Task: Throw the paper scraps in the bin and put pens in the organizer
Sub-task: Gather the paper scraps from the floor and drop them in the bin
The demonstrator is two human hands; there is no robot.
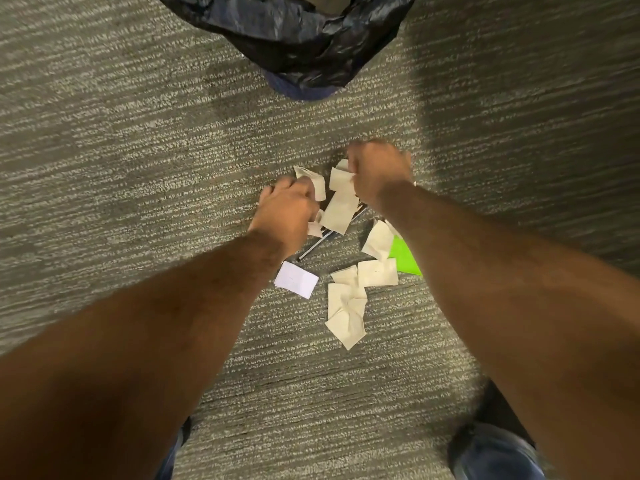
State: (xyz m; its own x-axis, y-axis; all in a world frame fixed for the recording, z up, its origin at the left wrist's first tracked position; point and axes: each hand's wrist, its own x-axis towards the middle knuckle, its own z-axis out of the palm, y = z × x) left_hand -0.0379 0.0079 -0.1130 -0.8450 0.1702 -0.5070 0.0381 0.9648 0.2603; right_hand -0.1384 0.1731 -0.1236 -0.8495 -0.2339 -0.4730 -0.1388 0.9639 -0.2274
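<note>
Several cream paper scraps [346,306] lie scattered on the grey carpet, with one white scrap [296,279] and a green piece [403,256] among them. A dark pen [317,244] lies partly under the scraps. My left hand [285,213] is down on the pile, fingers curled around a cream scrap [317,183]. My right hand [379,173] is closed on another cream scrap [341,178] at the pile's far side. The bin with its black liner [294,39] stands just beyond the pile. No organizer is in view.
Grey striped carpet [121,150] spreads on all sides of the pile. My knees in blue jeans [495,452] show at the bottom edge, on either side of my arms.
</note>
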